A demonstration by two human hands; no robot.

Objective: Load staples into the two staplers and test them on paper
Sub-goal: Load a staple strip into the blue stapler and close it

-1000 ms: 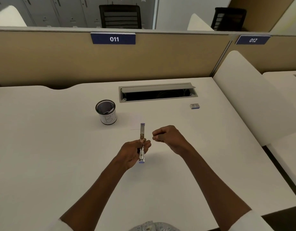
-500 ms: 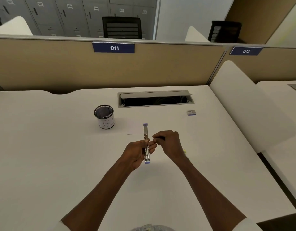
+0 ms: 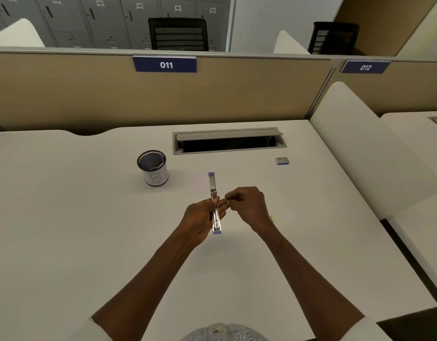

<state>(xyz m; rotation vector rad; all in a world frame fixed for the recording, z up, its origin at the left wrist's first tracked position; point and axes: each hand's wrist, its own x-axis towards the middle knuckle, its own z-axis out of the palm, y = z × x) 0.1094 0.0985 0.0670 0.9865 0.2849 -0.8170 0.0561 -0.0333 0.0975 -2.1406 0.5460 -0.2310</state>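
Holding the small metal stapler with lilac plastic ends point(image 3: 215, 212) over the white desk point(image 3: 89, 230), the left hand point(image 3: 200, 219) has its fingers wrapped around the middle of it. The stapler is opened out flat, so its staple channel faces up and one arm points away from the grip. Just right of this grip, the right hand point(image 3: 247, 205) has its fingertips pinched together near the channel; what they pinch is too small to see, probably a strip of staples.

I judge the step in hand is loading the first stapler. The next move calls for laying the strip straight into the narrow channel, then folding the stapler closed.

Beyond the grip, under the far arm, lies a white sheet of paper point(image 3: 197, 183). Further left stands a black mesh cup with a white label point(image 3: 152, 167); far right lies a small blue and grey staple box point(image 3: 282, 160). A second stapler I cannot see.
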